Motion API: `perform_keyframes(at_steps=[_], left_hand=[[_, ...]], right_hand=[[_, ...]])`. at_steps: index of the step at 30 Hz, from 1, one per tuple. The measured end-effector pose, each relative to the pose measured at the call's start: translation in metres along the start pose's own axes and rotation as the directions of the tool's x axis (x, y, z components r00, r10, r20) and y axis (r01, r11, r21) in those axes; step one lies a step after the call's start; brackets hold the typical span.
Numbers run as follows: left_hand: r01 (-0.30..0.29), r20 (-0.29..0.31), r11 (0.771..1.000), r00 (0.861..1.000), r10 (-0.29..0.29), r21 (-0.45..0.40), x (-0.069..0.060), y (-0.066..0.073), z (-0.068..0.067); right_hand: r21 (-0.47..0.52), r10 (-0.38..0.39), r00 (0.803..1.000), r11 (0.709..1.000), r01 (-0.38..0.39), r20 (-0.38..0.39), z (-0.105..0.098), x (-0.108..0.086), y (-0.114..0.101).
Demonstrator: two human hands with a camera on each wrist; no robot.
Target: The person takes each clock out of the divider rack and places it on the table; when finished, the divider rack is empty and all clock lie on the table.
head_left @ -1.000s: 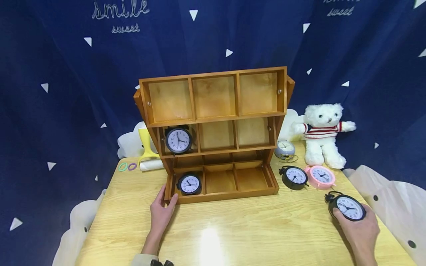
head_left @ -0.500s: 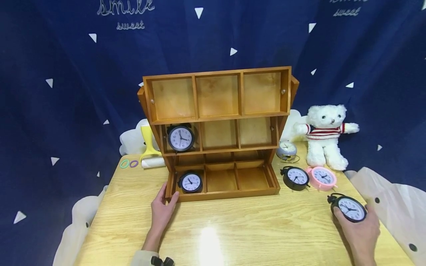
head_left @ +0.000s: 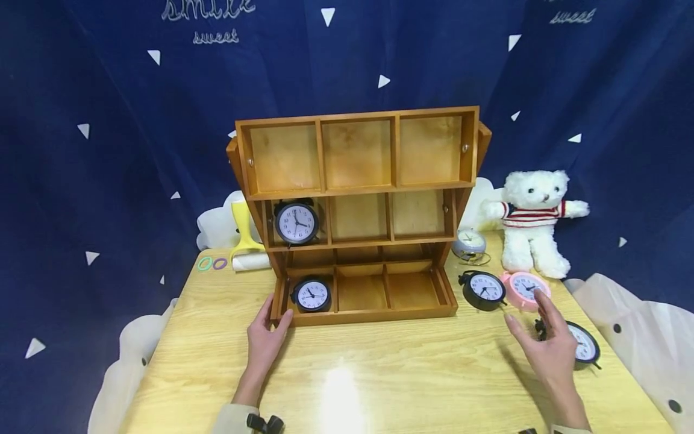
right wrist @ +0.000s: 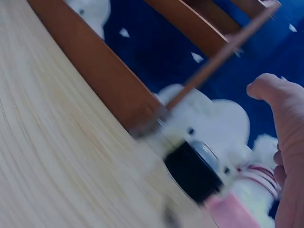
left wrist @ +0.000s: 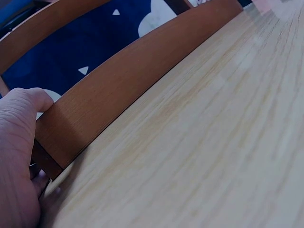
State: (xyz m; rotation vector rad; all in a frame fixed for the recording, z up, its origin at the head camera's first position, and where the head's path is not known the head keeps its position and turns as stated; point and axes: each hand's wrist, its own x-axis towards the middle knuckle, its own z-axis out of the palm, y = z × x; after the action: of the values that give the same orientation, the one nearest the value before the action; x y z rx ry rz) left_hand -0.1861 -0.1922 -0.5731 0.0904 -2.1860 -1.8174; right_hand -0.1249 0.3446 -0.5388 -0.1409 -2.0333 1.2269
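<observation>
**Empty right hand [head_left: 546, 352] in front of a round black alarm clock with a white dial [head_left: 584, 346]**

The clock lies on the pale wood-grain tabletop [head_left: 412, 374], behind and to the right of the right hand. The hand covers the left part of its dial; dark bells show between thumb and index finger. Those fingers are spread well apart and have hold of nothing. The index fingertip overlaps a round pink alarm clock [head_left: 518, 286], but contact cannot be told. In the blurred right wrist view, the pink clock is cut off below and the hand at the right.

The left hand [head_left: 264, 342] grips the left front corner of a three-tier brown wooden shelf [head_left: 368, 316], thumb at the front board; its other fingers are mostly hidden around the side.

One black-rimmed clock [head_left: 312, 295] sits in the shelf's bottom left compartment, another [head_left: 296, 223] in the middle tier's left one. Right of the shelf are a second loose black clock [head_left: 484, 290], beside the pink one, a small grey-blue clock [head_left: 469, 242] and a white plush bear in a striped sweater [head_left: 534, 217]. White lettering on the dark blue curtain [head_left: 347, 66] is cut off above.
</observation>
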Motion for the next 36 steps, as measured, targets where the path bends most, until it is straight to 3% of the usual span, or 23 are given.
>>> perform_keyframes(at_steps=[3, 6, 12, 19, 24, 26, 32, 36], left_hand=[[0.002, -0.013, 1.0, 1.0, -0.003, -0.008, 0.005, -0.014, 0.001], [-0.007, -0.008, 1.0, 1.0, 0.007, -0.006, 0.006, -0.018, 0.001], [-0.015, 0.008, 1.0, 1.0, 0.015, 0.007, 0.005, -0.018, 0.0], [0.005, -0.006, 1.0, 1.0, -0.005, 0.025, 0.002, -0.014, -0.001], [-0.008, 0.007, 1.0, 1.0, 0.008, 0.027, -0.002, 0.008, -0.002], [-0.007, 0.009, 1.0, 1.0, 0.007, 0.023, -0.002, 0.011, -0.001], [0.008, -0.001, 1.0, 1.0, -0.008, 0.02, 0.003, -0.01, -0.001], [0.001, -0.003, 1.0, 1.0, -0.001, 0.01, 0.004, -0.015, -0.001]], right_hand=[[0.058, 0.017, 0.991, 0.998, -0.025, 0.133, 0.019, 0.002, -0.006], [0.058, 0.043, 0.965, 0.997, -0.06, 0.259, 0.036, 0.001, -0.007], [0.03, 0.017, 0.921, 0.999, -0.031, 0.389, 0.057, 0.002, -0.008], [0.095, -0.024, 0.895, 0.995, -0.021, 0.444, 0.077, 0.006, -0.006], [0.13, -0.03, 0.875, 0.991, -0.038, 0.483, 0.091, 0.004, 0.002], [0.153, -0.019, 0.869, 0.986, -0.065, 0.495, 0.098, 0.002, 0.006], [0.2, 0.029, 0.866, 0.968, -0.148, 0.5, 0.115, -0.003, 0.013], [0.18, 0.052, 0.878, 0.971, -0.155, 0.475, 0.12, -0.006, 0.016]])
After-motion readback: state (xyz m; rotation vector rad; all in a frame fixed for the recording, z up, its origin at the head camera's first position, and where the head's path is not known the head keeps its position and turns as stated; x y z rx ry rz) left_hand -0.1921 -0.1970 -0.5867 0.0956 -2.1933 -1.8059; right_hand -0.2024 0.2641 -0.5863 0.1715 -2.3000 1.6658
